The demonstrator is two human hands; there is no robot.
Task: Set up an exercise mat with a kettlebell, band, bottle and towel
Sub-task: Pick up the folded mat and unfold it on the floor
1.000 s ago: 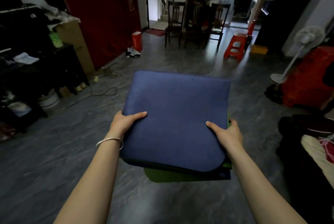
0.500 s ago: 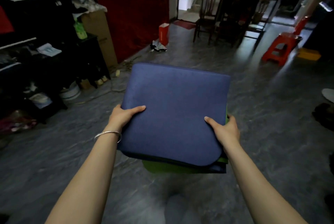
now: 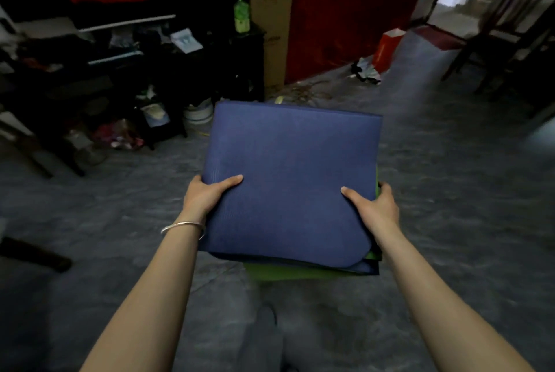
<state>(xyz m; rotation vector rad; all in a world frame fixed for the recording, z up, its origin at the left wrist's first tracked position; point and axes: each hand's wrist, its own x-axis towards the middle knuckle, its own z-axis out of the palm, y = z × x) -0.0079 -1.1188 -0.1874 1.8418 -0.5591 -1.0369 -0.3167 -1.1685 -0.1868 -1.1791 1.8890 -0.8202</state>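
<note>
A folded blue exercise mat (image 3: 291, 173) is held flat in the air above the grey floor, with a green layer (image 3: 288, 272) showing under its near edge. My left hand (image 3: 207, 194) grips the mat's left side, thumb on top. My right hand (image 3: 375, 209) grips the right side the same way. A silver bangle sits on my left wrist. No kettlebell, band or towel is in view. A green bottle (image 3: 241, 15) stands on a dark cabinet at the back left.
Cluttered dark shelves (image 3: 99, 50) and a white bucket (image 3: 196, 116) line the left side. A tall cardboard box (image 3: 271, 35) stands against a red wall. A red bag (image 3: 387, 47) and crumpled paper lie near a doorway. A dark chair (image 3: 504, 35) is at right.
The view has swung to the left: shelves and the red wall have come toward the centre, while the chairs, red stool and fan have slid out right. Both hands keep the same hold.
</note>
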